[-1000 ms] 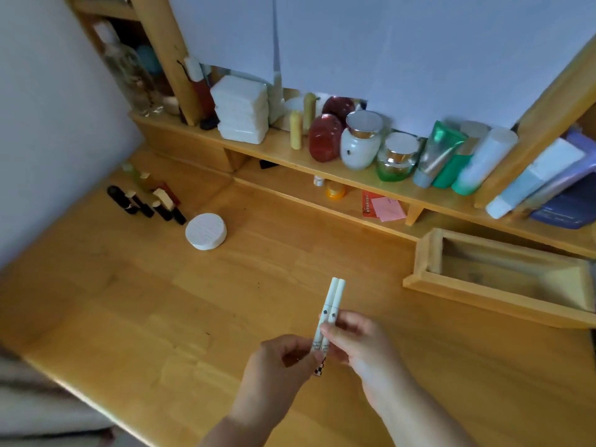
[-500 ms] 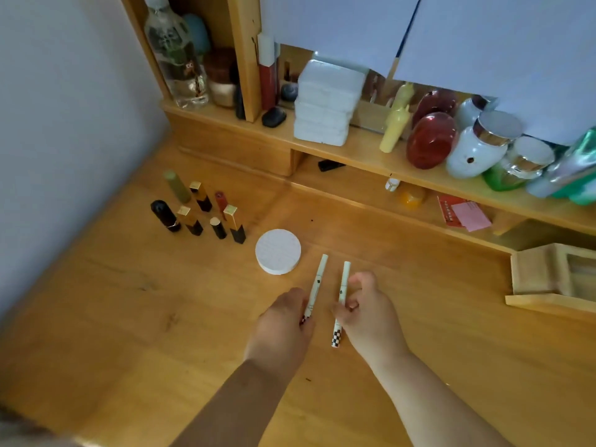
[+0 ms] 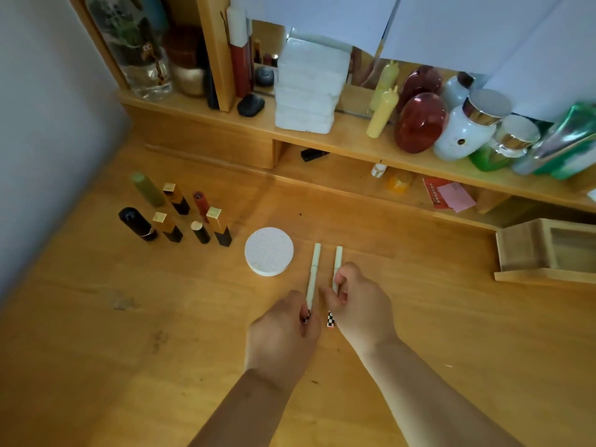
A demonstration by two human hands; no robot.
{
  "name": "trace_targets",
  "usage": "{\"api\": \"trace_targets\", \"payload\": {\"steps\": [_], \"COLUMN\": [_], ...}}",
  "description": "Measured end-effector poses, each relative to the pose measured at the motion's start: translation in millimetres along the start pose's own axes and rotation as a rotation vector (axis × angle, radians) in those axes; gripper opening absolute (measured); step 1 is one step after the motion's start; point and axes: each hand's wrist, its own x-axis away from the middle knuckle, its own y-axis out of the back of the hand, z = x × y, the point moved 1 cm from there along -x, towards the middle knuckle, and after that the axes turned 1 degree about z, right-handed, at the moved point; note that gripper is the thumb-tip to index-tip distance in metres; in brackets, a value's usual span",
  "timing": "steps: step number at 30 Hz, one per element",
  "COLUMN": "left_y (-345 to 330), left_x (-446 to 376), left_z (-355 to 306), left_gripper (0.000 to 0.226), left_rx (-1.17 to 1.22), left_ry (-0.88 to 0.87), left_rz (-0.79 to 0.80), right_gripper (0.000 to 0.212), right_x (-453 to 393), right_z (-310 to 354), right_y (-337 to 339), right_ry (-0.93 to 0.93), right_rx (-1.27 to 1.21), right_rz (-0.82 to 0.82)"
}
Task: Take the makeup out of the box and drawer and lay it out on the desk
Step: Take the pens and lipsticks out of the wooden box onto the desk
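Lowered since a second ago: two white pens, now apart on desk [image 3: 96, 333] right of round compact [image 3: 269, 251]. Left hand [image 3: 283, 337] pinching left pen [image 3: 313, 275]; right hand [image 3: 358, 301] pinching right pen [image 3: 337, 264]. Best released parallel, evenly spaced. Wooden box [image 3: 522, 253] far right of compact, apparently empty.

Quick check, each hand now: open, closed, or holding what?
Left hand: pinching the left pen.
Right hand: pinching the right pen.

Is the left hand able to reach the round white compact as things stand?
Probably yes, once freed: the left hand holds a white pen, and the compact lies just beyond it on bare desk.
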Motion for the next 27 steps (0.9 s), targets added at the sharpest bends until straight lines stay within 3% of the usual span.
{"api": "trace_targets", "payload": {"steps": [7, 21, 27], "left_y": [0.3, 10.7, 5.3], "left_x": [1.8, 27.5, 38.5], "left_z": [1.9, 13.7, -35.2], "left_gripper": [0.013, 0.027, 0.028], "left_rx": [-0.032, 0.067, -0.005], "left_ry": [-0.069, 0.067, -0.096], "left_rz": [-0.009, 0.047, 0.008], "right_gripper": [0.017, 0.008, 0.009], "right_x": [12.6, 43.0, 59.3], "right_z": [-1.5, -33.2, -84.5], "right_y": [-0.3, 36.6, 104.3], "right_ry": [0.004, -0.031, 0.011], "right_rx": [-0.049, -0.191, -0.230], "right_rz": [-0.015, 0.055, -0.053]}}
